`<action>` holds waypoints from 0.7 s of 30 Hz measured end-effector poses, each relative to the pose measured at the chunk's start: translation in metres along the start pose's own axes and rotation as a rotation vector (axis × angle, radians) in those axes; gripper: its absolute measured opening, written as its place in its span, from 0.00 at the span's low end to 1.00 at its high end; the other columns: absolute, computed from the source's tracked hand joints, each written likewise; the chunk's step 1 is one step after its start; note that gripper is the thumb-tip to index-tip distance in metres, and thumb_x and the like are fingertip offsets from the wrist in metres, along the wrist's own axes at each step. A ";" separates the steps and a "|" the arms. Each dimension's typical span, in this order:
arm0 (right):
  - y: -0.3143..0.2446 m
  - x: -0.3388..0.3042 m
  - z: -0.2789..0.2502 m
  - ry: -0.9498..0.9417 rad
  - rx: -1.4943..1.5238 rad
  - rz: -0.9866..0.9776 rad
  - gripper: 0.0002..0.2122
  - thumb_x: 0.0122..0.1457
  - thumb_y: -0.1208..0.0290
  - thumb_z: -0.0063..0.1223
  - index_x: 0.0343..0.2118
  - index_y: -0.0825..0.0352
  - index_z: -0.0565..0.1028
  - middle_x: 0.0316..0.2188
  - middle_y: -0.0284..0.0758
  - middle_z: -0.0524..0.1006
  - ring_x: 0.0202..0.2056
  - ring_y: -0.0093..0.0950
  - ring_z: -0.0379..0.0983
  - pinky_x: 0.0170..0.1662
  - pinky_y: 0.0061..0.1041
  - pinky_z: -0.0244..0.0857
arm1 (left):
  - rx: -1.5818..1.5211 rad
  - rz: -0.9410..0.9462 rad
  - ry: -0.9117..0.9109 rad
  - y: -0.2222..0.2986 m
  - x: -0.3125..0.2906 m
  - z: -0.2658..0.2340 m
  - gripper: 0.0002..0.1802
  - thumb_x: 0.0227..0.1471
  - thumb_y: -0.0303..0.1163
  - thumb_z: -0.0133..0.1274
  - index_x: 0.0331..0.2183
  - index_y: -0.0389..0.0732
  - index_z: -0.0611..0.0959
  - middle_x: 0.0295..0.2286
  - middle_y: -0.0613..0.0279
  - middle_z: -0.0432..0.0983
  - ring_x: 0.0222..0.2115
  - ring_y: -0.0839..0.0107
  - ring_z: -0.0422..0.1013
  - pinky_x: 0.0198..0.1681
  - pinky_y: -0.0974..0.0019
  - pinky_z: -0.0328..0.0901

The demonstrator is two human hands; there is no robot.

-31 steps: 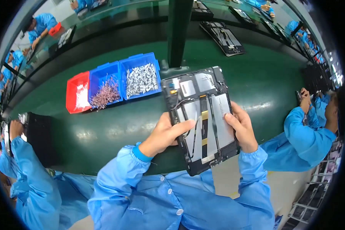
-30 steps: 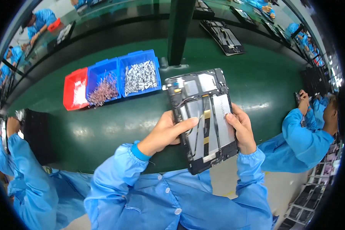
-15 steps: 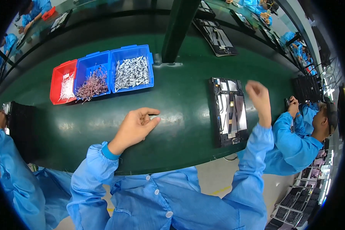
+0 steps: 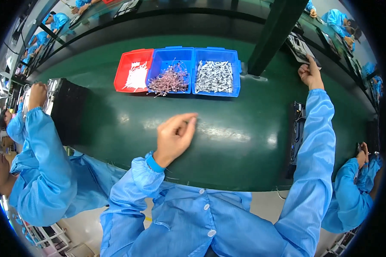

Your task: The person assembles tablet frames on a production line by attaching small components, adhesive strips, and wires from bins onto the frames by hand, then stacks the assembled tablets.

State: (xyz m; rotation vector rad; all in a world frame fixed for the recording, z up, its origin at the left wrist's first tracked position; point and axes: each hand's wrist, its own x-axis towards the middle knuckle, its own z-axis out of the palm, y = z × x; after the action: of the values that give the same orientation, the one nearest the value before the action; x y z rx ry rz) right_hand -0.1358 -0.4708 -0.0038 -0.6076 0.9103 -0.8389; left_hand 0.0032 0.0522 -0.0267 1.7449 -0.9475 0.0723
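My left hand hovers over the middle of the green table, thumb and forefinger drawn together and the other fingers curled. Whatever may be between the tips is too small to make out. My right arm is stretched far forward on the right. There my right hand grips the near corner of an opened tablet-like device, its forefinger lying along the edge. A second opened device lies nearer to me, largely hidden behind my right sleeve.
A red bin of white strips adjoins a blue bin of thin reddish wires and another blue bin of silvery-white pieces. A dark post rises beside my right hand. Co-workers sit left and right; a black stack stands left.
My right hand has moved forward from beside the nearer device to the far one. My left hand's thumb and forefinger have come closer together. The whole view has shifted, with the bins now farther right.
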 end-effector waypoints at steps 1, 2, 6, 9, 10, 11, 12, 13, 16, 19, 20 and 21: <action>-0.001 -0.004 0.008 -0.012 0.023 0.046 0.08 0.58 0.68 0.62 0.35 0.60 0.73 0.14 0.23 0.53 0.14 0.16 0.49 0.16 0.18 0.42 | 0.061 0.022 0.057 -0.005 0.005 -0.008 0.11 0.48 0.21 0.62 0.37 0.38 0.86 0.14 0.68 0.60 0.14 0.79 0.56 0.17 0.69 0.52; 0.001 -0.011 0.010 -0.013 0.027 0.051 0.08 0.58 0.68 0.62 0.35 0.60 0.73 0.14 0.23 0.53 0.14 0.16 0.49 0.16 0.18 0.42 | 0.118 0.045 0.113 -0.010 0.010 -0.016 0.12 0.47 0.21 0.63 0.38 0.38 0.86 0.14 0.67 0.59 0.14 0.79 0.56 0.17 0.69 0.52; 0.017 -0.055 0.018 -0.147 -0.056 0.031 0.08 0.61 0.67 0.57 0.41 0.59 0.74 0.14 0.21 0.52 0.13 0.15 0.46 0.15 0.17 0.38 | 0.327 0.103 0.172 -0.026 0.027 -0.041 0.18 0.48 0.21 0.63 0.44 0.37 0.83 0.20 0.69 0.60 0.18 0.81 0.56 0.19 0.73 0.51; 0.032 -0.105 0.014 -0.152 -0.222 -0.034 0.08 0.61 0.61 0.56 0.30 0.58 0.71 0.13 0.21 0.54 0.11 0.14 0.47 0.13 0.17 0.38 | 0.345 0.084 0.186 -0.031 0.035 -0.047 0.18 0.48 0.21 0.63 0.44 0.37 0.82 0.21 0.68 0.61 0.18 0.81 0.56 0.19 0.73 0.52; 0.033 -0.118 0.008 -0.152 -0.224 -0.033 0.08 0.61 0.61 0.56 0.30 0.58 0.71 0.13 0.21 0.54 0.11 0.14 0.47 0.13 0.17 0.38 | 0.345 0.092 0.206 -0.032 0.038 -0.048 0.18 0.48 0.20 0.63 0.44 0.37 0.83 0.21 0.68 0.61 0.19 0.81 0.56 0.19 0.73 0.53; 0.035 -0.130 0.000 -0.154 -0.248 -0.040 0.11 0.60 0.59 0.56 0.25 0.57 0.69 0.12 0.21 0.56 0.11 0.14 0.49 0.13 0.17 0.39 | 0.345 0.100 0.225 -0.033 0.040 -0.050 0.17 0.49 0.20 0.62 0.43 0.37 0.83 0.21 0.68 0.61 0.19 0.82 0.57 0.19 0.73 0.53; 0.036 -0.144 -0.009 -0.153 -0.271 -0.050 0.15 0.59 0.58 0.57 0.21 0.57 0.67 0.11 0.22 0.58 0.10 0.14 0.50 0.12 0.17 0.40 | 0.342 0.099 0.224 -0.033 0.043 -0.050 0.17 0.49 0.20 0.62 0.43 0.37 0.83 0.21 0.68 0.61 0.19 0.82 0.57 0.19 0.73 0.53; 0.037 -0.159 -0.015 -0.153 -0.273 -0.049 0.15 0.59 0.58 0.57 0.21 0.57 0.67 0.11 0.22 0.58 0.10 0.14 0.50 0.12 0.17 0.40 | 0.373 0.112 0.202 -0.034 0.044 -0.051 0.15 0.49 0.20 0.62 0.42 0.38 0.83 0.21 0.67 0.62 0.19 0.81 0.57 0.19 0.73 0.54; 0.041 -0.207 -0.031 -0.139 -0.350 -0.093 0.20 0.59 0.57 0.56 0.14 0.56 0.64 0.09 0.23 0.61 0.09 0.15 0.53 0.11 0.17 0.42 | 0.438 0.148 0.173 -0.032 0.050 -0.052 0.12 0.49 0.21 0.62 0.39 0.38 0.84 0.21 0.66 0.62 0.18 0.80 0.58 0.20 0.72 0.55; 0.044 -0.246 -0.048 -0.064 -0.399 -0.117 0.22 0.60 0.55 0.55 0.12 0.55 0.63 0.06 0.24 0.60 0.07 0.15 0.53 0.11 0.17 0.42 | 0.522 0.176 0.149 -0.035 0.054 -0.050 0.09 0.49 0.24 0.63 0.36 0.41 0.85 0.22 0.64 0.65 0.18 0.74 0.62 0.20 0.68 0.59; 0.045 -0.255 -0.056 -0.089 -0.436 -0.120 0.22 0.61 0.54 0.53 0.12 0.55 0.63 0.05 0.25 0.60 0.06 0.15 0.52 0.10 0.17 0.41 | 0.575 0.179 0.136 -0.036 0.054 -0.050 0.09 0.48 0.27 0.63 0.35 0.44 0.84 0.22 0.62 0.67 0.18 0.69 0.66 0.21 0.64 0.62; 0.046 -0.265 -0.061 -0.109 -0.472 -0.124 0.22 0.62 0.54 0.52 0.13 0.56 0.64 0.05 0.26 0.61 0.06 0.16 0.52 0.10 0.17 0.41 | 0.568 0.184 0.128 -0.035 0.054 -0.050 0.09 0.48 0.27 0.63 0.35 0.44 0.84 0.22 0.62 0.67 0.18 0.69 0.66 0.21 0.64 0.62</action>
State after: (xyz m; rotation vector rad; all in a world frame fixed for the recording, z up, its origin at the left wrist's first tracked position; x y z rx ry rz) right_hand -0.2647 -0.2317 0.0459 -1.1180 0.9837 -0.6934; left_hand 0.0812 0.0663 -0.0081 2.1278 -1.0548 0.6163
